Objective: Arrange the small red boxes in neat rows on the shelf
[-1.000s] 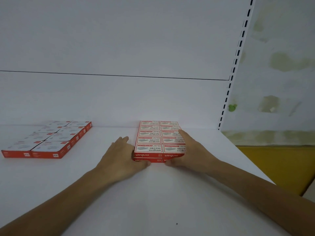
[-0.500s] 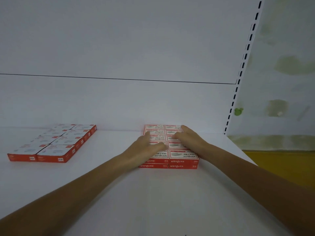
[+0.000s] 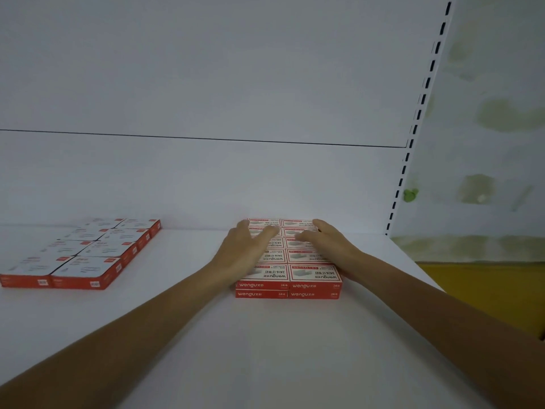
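Head cam view, the only one. Both forearms reach in from the bottom corners and meet over the block of small red cardboard boxes [image 3: 315,286]. The left hand [image 3: 243,256] lies palm down on the block's left column, fingers [image 3: 244,227] stretched toward the back and the thumb splayed in toward the middle. The right hand [image 3: 331,246] mirrors it on the right column, also flat, with its fingers [image 3: 321,225] straight. Neither hand is grasping anything, they're just resting flat on the box tops.

The block is two boxes wide, about five deep and two layers high, with "wengu" printed on the red front faces and white label panels on top. It looks squared up, edges flush. Its back row sits right by the white back panel [image 3: 206,178]; can't tell if it touches.

Well apart on the left is a second group of flat red-sided boxes with white tops [image 3: 88,255], two wide and one layer, slightly skewed to the shelf edge.

The smooth white shelf [image 3: 265,349] has bare room between the two groups and in front of them. To the right there's a narrower strip before the shelf edge and the slotted white upright [image 3: 413,137], then a stained pale wall [image 3: 486,113].
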